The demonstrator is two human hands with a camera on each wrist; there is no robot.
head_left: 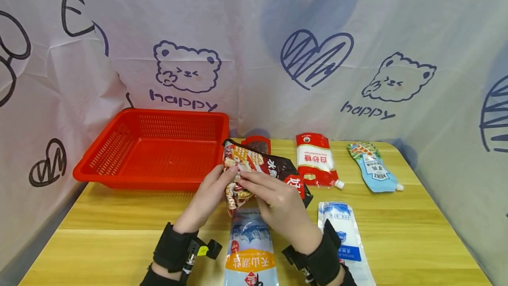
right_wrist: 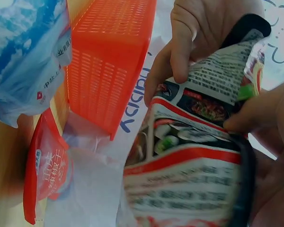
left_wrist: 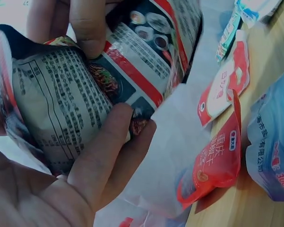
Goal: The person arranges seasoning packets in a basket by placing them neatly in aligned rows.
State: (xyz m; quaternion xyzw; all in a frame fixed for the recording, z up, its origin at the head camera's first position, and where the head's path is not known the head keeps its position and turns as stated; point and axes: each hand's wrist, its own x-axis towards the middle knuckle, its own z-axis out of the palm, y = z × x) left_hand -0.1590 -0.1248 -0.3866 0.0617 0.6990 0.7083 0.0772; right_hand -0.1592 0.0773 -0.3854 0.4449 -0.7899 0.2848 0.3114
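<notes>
While the left hand (head_left: 210, 197) grips the dark packet (head_left: 259, 161), the right hand (head_left: 279, 204) pinches it too, near the red basket (head_left: 170, 160)

2 spouted pouches (head_left: 316, 160), 4 other food pkts (head_left: 274, 166), 1 red basket (head_left: 170, 181), 2 hands (head_left: 283, 202), 1 tbl (head_left: 420, 233) n 2 bear doodles (head_left: 186, 67) lol

The left hand (head_left: 208, 197) and right hand (head_left: 282, 204) hold a dark packet (head_left: 275, 166) at frame centre. Red basket (head_left: 170, 156): left, on the surface (head_left: 119, 220). Sugar pouch (head_left: 316, 159) and blue pouch (head_left: 373, 171): right. Salt pouch (head_left: 250, 250): lower centre.
</notes>
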